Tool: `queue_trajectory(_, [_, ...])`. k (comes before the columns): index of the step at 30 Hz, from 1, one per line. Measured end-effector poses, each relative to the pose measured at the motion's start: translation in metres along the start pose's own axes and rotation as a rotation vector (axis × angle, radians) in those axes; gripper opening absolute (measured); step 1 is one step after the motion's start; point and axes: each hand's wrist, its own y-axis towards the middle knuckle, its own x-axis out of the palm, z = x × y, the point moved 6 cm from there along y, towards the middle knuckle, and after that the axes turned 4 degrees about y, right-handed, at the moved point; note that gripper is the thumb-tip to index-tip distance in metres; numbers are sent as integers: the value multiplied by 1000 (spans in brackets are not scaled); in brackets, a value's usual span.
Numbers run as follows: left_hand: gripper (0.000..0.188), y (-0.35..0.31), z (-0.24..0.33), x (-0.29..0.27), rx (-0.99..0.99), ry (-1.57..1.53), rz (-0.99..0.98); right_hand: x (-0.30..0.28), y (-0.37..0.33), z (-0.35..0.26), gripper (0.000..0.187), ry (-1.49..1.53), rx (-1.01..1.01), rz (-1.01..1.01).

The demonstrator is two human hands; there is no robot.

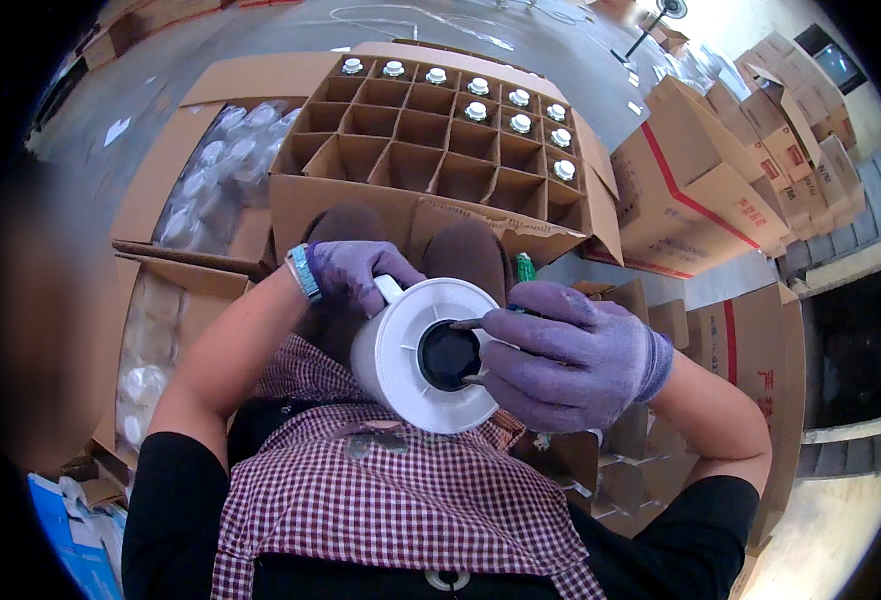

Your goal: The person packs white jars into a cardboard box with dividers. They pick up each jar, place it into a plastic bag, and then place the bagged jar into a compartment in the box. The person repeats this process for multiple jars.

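Observation:
My left hand, in a purple work glove, is closed round the handle of a white plastic jug tipped over my lap. Its round ribbed base faces up toward me, with a dark round recess in the middle. My right hand, gloved alike, grips a metal tool with two thin prongs, one at each side of the recess. The tool's handles are hidden in the glove, so its exact kind cannot be made out.
Ahead stands a divided carton with white-capped items in several compartments. Cartons with clear plastic-wrapped pieces lie left. A tall red-striped carton stands right, beside stacked boxes. Another divided carton sits by my right elbow. A person is close at left.

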Motion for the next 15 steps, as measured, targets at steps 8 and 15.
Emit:
queue_trajectory(8, [77, 22, -14, -1, -41, -26, -124, 13, 1, -6, 20, 74, -233, -111])
queue_trajectory(15, [83, -28, 5, 30, 47, -24, 283, 31, -6, 24, 25, 28, 347, -261])
